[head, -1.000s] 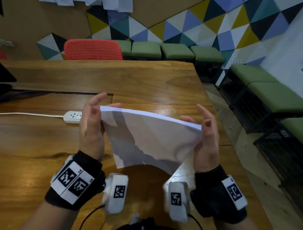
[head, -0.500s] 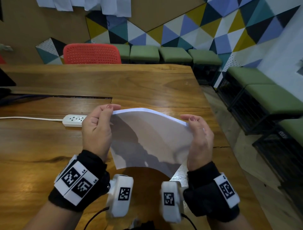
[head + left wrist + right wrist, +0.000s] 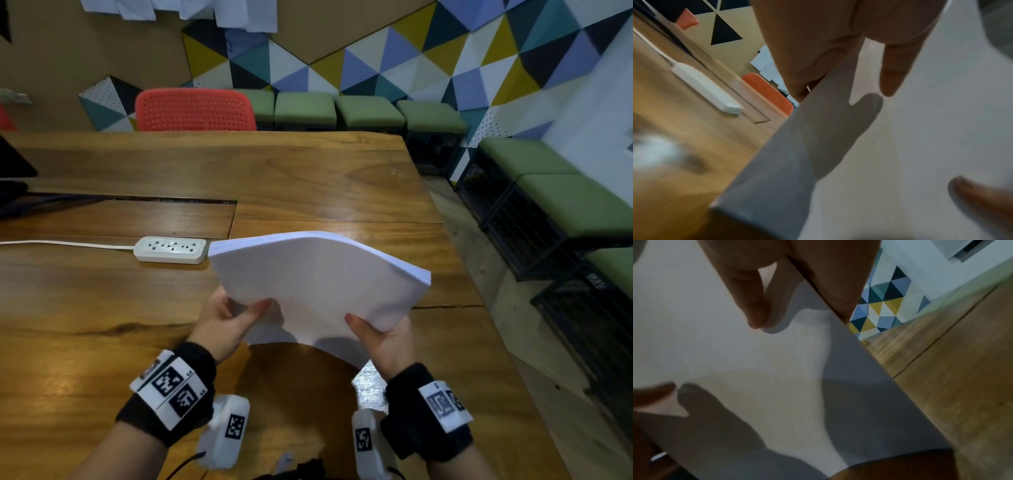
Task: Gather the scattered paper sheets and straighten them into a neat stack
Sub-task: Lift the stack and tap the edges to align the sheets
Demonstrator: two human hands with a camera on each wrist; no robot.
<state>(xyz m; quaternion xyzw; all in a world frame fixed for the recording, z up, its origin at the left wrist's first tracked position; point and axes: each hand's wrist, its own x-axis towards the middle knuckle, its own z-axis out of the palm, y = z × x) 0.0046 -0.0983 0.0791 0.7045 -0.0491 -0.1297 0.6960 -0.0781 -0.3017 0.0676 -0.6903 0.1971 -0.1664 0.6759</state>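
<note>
Holding the paper stack [image 3: 318, 284] by its near edge, we raise it above the wooden bench [image 3: 308, 178]; our left hand [image 3: 224, 322] takes the near left corner with the thumb laid across the top sheet and the fingers hidden beneath; our right hand [image 3: 380, 337] takes the near right part of the same edge in the same way, thumb on top and fingers under the sheets. Both hands are thus closed round the stack in a pinch, neither one free. The stack bows upward between the two grips, its far edge arched and its right side showing the layered edges of many sheets, fairly well aligned; whether any part of it touches the bench we cannot tell from the head view. In the left wrist view the paper stack [image 3: 890, 146] fills the right of the picture, with the fingers [image 3: 892, 73] lying against its surface and a shadowed band along its left edge; the picture is blurred. In the right wrist view the paper stack [image 3: 756, 369] fills the left of the picture, the fingers [image 3: 748, 293] resting on it and the bench [image 3: 962, 369] visible beyond its edge.

A white power strip [image 3: 170, 250] lies on the bench just beside the far left corner of the stack, its cord running off to the left; a red chair [image 3: 195, 109] stands behind the far side of the bench; green stools [image 3: 370, 111] line the wall of coloured triangles.
</note>
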